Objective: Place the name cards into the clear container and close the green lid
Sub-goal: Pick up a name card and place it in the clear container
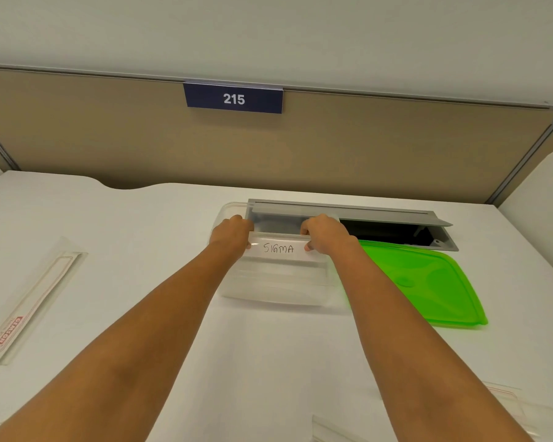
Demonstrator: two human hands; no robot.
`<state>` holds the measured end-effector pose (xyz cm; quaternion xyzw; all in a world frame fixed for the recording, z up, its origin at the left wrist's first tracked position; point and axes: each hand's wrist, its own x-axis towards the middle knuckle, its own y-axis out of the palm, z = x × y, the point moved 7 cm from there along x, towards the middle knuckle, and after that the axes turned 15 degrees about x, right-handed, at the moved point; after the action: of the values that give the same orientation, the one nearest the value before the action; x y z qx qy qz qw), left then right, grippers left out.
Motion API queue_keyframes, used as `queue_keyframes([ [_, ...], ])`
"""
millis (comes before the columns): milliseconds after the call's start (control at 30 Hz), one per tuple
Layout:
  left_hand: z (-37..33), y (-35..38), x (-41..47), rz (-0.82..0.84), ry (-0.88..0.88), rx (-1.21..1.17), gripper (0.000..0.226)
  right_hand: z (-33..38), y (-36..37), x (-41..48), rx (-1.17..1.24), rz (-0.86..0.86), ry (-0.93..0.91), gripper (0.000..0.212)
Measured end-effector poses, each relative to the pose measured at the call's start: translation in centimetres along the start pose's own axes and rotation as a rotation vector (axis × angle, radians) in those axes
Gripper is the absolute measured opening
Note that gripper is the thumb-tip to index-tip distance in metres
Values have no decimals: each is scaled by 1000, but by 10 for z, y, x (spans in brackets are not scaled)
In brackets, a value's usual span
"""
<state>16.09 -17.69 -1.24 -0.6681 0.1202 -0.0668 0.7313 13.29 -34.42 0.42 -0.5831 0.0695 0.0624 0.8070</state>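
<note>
both hands, left hand and right hand, pinch the ends of the "sigma" name card over the open clear container; the green lid lies just beside it.

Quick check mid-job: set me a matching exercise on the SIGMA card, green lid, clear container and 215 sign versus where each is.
1 SIGMA card
2 green lid
3 clear container
4 215 sign

A on the partition
B flat on the desk, right of the container
C pinched by left hand and right hand
D lidless on the desk

Pairs: 1-C, 2-B, 3-D, 4-A
</note>
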Motion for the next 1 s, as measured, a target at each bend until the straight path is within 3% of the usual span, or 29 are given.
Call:
queue_keyframes([
  [533, -7, 4, 0, 2, 12, 109, 42, 1, 13, 2, -42, 25, 26, 38],
  [667, -8, 0, -4, 3, 15, 105, 45, 2, 12, -2, -27, 44, 19, 46],
  [1000, -17, -41, -50, -151, -19, -69, 33, 8, -28, -54, 143, -189, -59, 36],
])
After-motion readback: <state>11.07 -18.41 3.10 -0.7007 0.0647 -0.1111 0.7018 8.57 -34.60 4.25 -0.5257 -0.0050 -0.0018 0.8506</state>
